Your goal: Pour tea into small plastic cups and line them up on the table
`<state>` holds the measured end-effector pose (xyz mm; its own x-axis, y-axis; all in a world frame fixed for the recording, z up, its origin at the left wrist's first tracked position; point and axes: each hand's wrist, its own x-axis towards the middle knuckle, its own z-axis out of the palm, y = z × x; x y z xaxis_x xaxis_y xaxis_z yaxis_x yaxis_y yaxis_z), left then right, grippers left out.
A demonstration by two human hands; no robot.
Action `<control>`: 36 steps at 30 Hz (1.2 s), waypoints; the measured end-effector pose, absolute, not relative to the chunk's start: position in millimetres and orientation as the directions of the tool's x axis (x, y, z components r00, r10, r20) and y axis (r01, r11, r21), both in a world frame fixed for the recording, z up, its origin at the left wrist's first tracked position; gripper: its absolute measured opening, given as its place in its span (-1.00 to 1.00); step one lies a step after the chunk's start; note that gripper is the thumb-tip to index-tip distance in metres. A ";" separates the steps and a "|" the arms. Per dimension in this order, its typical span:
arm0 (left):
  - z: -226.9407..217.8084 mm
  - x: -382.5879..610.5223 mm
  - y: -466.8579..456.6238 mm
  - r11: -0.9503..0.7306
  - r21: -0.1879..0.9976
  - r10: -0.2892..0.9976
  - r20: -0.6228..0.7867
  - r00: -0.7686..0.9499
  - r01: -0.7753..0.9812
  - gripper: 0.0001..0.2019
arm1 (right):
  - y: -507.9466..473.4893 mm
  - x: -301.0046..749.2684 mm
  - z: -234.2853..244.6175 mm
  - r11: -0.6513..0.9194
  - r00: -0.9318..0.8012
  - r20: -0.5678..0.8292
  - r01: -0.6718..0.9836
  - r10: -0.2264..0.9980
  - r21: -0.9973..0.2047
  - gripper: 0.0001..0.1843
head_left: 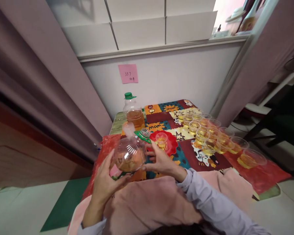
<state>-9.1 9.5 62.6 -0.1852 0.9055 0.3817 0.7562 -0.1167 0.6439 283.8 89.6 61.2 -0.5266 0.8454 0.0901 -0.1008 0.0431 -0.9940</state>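
Note:
A clear plastic jug (129,153) with a green neck ring and amber liquid in its lower part is held between my two hands. It leans to the right, its uncapped mouth beside and above a small clear plastic cup (161,138). That cup holds some yellow liquid and stands on a red scalloped plate (173,143). My left hand (105,179) wraps the jug's base and left side. Fingers of my right hand (160,160) grip its right side below the neck. Whether liquid is flowing from the mouth I cannot tell.
Behind the jug stands a larger bottle (135,117) of amber liquid with a green cap. Several clear cups (203,136) of yellow liquid stand in rows on the right of the patterned tablecloth (159,117). Pink cloth (156,199) covers the near edge.

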 end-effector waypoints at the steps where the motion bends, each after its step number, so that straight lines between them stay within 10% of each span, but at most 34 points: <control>1: 60.0 -11.2 8.8 -0.122 0.632 0.899 0.398 -0.185 0.766 0.25 | 96.9 293.5 60.7 0.117 -0.462 0.117 -0.029 0.879 -0.993 0.35; 5: 54.3 -13.6 7.5 -0.124 0.603 0.885 0.427 -0.188 0.788 0.24 | 133.3 327.2 71.6 0.370 -0.265 0.271 0.478 0.926 -0.796 -0.19; 8: 52.4 -13.1 7.4 -0.111 0.600 0.881 0.428 -0.200 0.792 0.23 | 156.4 336.5 86.4 0.310 -0.274 0.144 0.825 0.951 -0.474 -0.22; 17: 49.4 -18.8 4.9 -0.084 0.693 0.898 0.365 -0.247 0.716 0.25 | 167.7 321.5 106.6 0.232 -0.249 -0.045 0.942 0.967 -0.242 -0.36; 28: 52.2 -17.9 4.9 -0.099 0.646 0.888 0.401 -0.226 0.757 0.25 | 143.7 323.4 128.5 0.238 -0.240 0.020 0.941 0.971 -0.239 -0.30; 36: 52.6 -16.8 8.1 -0.075 0.601 0.891 0.398 -0.217 0.796 0.27 | 74.9 401.8 117.6 0.278 -0.101 0.366 0.837 0.925 -0.471 -0.19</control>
<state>-16.8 8.1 52.6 -0.2168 0.8914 0.3980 0.7958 -0.0748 0.6010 401.8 74.9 117.6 -0.1009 0.9252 0.3659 0.8372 0.2776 -0.4711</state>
